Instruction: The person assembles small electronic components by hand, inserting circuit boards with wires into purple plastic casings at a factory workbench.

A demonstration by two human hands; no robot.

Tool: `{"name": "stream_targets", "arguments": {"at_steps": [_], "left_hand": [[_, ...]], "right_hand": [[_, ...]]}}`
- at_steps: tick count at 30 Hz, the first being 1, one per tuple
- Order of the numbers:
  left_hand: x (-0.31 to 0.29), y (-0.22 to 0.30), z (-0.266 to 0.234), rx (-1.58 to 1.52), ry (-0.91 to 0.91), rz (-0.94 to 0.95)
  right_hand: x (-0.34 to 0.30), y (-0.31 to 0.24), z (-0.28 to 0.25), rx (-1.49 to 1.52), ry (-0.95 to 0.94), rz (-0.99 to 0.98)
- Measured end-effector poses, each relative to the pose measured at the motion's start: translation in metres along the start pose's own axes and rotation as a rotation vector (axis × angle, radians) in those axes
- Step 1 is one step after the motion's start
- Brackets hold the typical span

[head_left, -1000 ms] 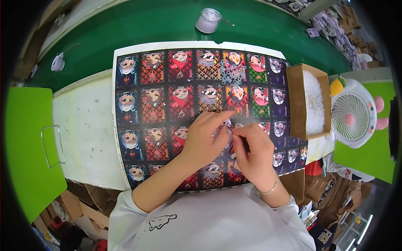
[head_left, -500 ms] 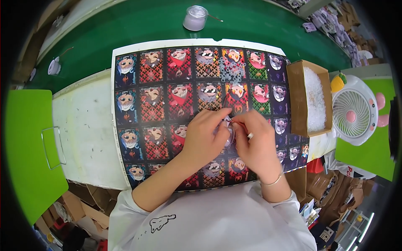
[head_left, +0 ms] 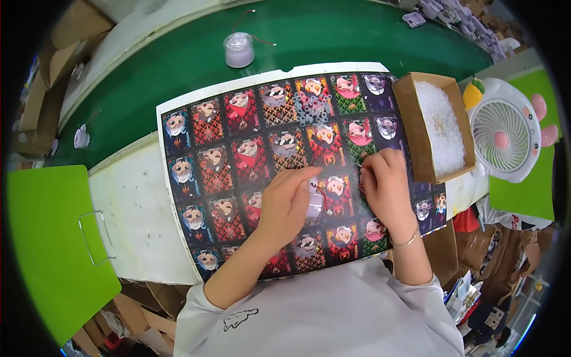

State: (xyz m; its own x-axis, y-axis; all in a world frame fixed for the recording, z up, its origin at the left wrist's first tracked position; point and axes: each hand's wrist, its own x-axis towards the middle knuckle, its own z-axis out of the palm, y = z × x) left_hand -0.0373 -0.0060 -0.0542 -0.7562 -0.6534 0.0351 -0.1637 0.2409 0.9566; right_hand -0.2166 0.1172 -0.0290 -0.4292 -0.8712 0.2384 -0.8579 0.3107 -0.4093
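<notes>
My left hand [head_left: 286, 202] is closed around a small pale lilac part [head_left: 315, 205] with thin red wires; its fingers hide some of the part. Below it lies a dark sheet [head_left: 221, 134] printed with rows of colourful cartoon cards. To the right, my right hand [head_left: 385, 184] rests low over the same sheet, fingertips pinched together. Whatever may be between those fingertips is too small to make out. Beyond the hands, a loose cluster of small clear and grey rings [head_left: 313, 109] sits on the sheet.
An open cardboard box [head_left: 437, 128] of small clear pieces stands right, beside a white fan [head_left: 502, 131]. Behind the sheet runs a green belt [head_left: 178, 71] carrying a lilac jar-shaped part [head_left: 239, 50] with wires and a smaller part [head_left: 82, 137]. A green board [head_left: 53, 238] is at left.
My right hand has drawn away from the lilac part toward the right, while my left hand keeps hold of it. The whole view has shifted and turned a little.
</notes>
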Motion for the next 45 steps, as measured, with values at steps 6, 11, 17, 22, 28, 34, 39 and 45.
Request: {"name": "stream_targets", "arguments": {"at_steps": [6,11,17,22,28,34,39,45], "left_hand": [[-0.018,0.016,-0.014,-0.293,-0.059,-0.190],[-0.045,0.030,-0.038,-0.354,0.074,-0.110],[-0.043,0.041,-0.034,0.348,0.128,0.441],[-0.038,0.042,-0.028,0.465,0.103,0.693],[-0.029,0.049,-0.024,0.361,0.004,0.435],[-0.020,0.056,-0.027,0.246,0.052,0.497],[-0.016,0.060,-0.030,0.190,0.044,0.404],[-0.005,0.062,-0.020,0.219,0.046,0.441]], "right_hand": [[-0.013,-0.050,0.005,0.548,-0.199,-0.168],[0.034,-0.026,0.004,0.621,-0.250,-0.332],[0.081,0.000,0.041,0.115,-0.021,-0.295],[0.081,-0.001,0.050,-0.011,-0.037,-0.357],[0.075,-0.001,0.052,0.044,0.009,-0.333],[0.071,-0.004,0.026,0.207,-0.001,-0.205],[0.050,-0.053,-0.040,0.652,-0.108,-0.277],[0.026,-0.066,-0.045,0.703,-0.101,-0.266]]}}
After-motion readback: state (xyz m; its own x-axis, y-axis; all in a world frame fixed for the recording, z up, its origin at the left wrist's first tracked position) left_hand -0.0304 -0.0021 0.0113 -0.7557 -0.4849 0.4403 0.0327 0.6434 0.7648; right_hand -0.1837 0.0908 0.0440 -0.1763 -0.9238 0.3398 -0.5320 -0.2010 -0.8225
